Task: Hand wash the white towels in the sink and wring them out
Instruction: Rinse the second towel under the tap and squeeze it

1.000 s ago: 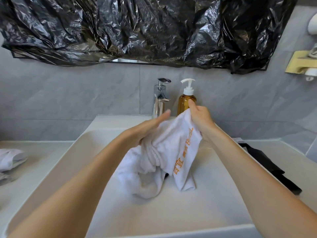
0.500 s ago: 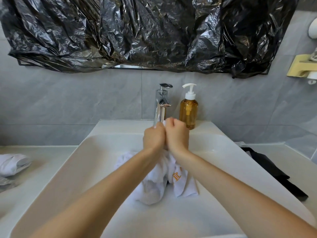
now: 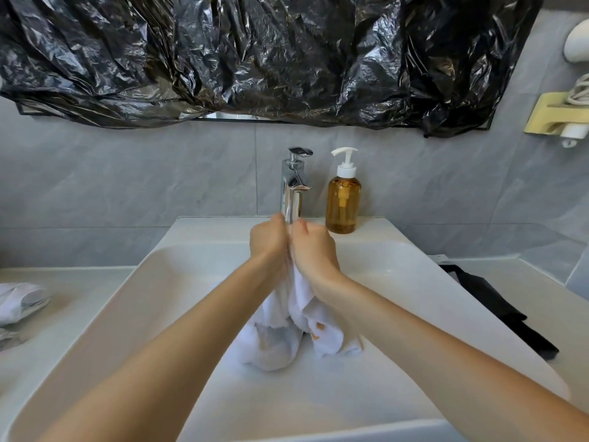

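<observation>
Head view: left hand (image 3: 267, 242) and right hand (image 3: 314, 250) hide white towel's (image 3: 283, 339) top.

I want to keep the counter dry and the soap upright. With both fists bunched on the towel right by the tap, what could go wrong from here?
1. The left hand and right hand grip the white towel close to the faucet; knuckles may knock it.
2. The soap bottle stands just beyond the right hand; a wide twist could tip it.
3. Wrung water might splash over the sink rim.
</observation>
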The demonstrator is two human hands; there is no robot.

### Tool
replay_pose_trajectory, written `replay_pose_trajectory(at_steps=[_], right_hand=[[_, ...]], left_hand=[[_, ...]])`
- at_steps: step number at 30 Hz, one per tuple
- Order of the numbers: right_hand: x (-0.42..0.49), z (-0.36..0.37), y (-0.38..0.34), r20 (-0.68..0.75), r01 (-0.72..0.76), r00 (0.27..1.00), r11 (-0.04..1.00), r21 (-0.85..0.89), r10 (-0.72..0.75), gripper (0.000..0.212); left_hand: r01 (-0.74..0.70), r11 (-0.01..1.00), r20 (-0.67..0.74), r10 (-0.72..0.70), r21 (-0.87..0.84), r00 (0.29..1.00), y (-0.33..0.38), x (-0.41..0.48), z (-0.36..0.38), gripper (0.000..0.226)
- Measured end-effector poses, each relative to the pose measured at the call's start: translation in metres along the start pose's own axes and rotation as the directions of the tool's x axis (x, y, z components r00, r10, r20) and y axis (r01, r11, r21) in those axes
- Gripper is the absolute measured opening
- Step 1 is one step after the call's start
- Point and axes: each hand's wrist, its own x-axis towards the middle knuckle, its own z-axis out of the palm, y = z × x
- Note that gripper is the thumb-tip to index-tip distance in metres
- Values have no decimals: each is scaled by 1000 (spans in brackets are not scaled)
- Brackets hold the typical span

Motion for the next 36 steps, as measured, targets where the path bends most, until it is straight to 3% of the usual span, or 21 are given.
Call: replay_pose_trajectory(at_steps=[2, 6, 8, 10, 13, 15, 16, 18, 20, 22, 24, 25, 27, 29, 32, 33, 36], right_hand=[[8, -1, -1, -1, -14, 1000, 1000, -4, 14, 36], [39, -29, 7, -97, -124, 985, 980, 155, 140, 36], [48, -46, 11, -72, -150, 983, 968, 203, 167, 32], [50, -61, 9, -23, -159, 985, 954, 256, 171, 29], [57, -71, 6, 43, -202, 979, 940, 276, 197, 24], [61, -75, 8, 86, -246, 969, 913, 325, 231, 30], [63, -79, 9, 103, -260, 965, 903, 341, 239, 38], [65, -87, 14, 111, -240, 970, 921, 306, 216, 42], [62, -97, 20, 152, -115, 983, 991, 71, 103, 33], [59, -103, 26, 301, 58, 953, 964, -259, 23, 32], [57, -101, 29, 447, 147, 890, 866, -478, 95, 36], [57, -98, 31, 482, 197, 871, 829, -523, 97, 44], [55, -89, 28, 515, 310, 857, 807, -503, -8, 53], [48, -79, 23, 566, 408, 811, 837, -366, -147, 54], [41, -64, 30, 709, 475, 696, 812, -339, -110, 65], [40, -58, 35, 733, 511, 673, 777, -367, -96, 61], [39, -55, 34, 740, 563, 647, 769, -302, -183, 20]], left_hand=[[17, 999, 50, -19, 46, 999, -6, -8, 0, 34], [-43, 992, 292, 5, 122, 957, -1, -25, 18, 27], [-30, 992, 345, -14, 122, 939, 10, -15, 5, 35], [-130, 950, 409, 2, 285, 913, 18, -2, -18, 50], [-386, 660, 586, -101, 644, 804, 20, 2, -43, 77], [-584, 416, 674, -104, 698, 732, 18, 1, -42, 108], [-656, 344, 712, -58, 672, 699, 14, 2, -38, 116], [-753, 332, 784, 59, 568, 618, 8, 6, -34, 100], [-829, 290, 830, 158, 478, 534, 3, 19, -38, 63], [-816, 236, 798, 194, 527, 571, 1, 29, -43, 36], [-743, 311, 704, 246, 593, 666, 2, 36, -47, 20], [-683, 396, 642, 253, 613, 723, 3, 38, -49, 28], [-535, 613, 538, 203, 582, 818, 5, 40, -50, 29], [-396, 770, 473, 139, 501, 870, 9, 36, -52, 26], [-163, 915, 417, -6, 368, 909, 12, 34, -54, 27], [-88, 935, 416, -69, 345, 907, 13, 34, -56, 29], [57, 946, 418, -194, 318, 888, 16, 33, -59, 31]])
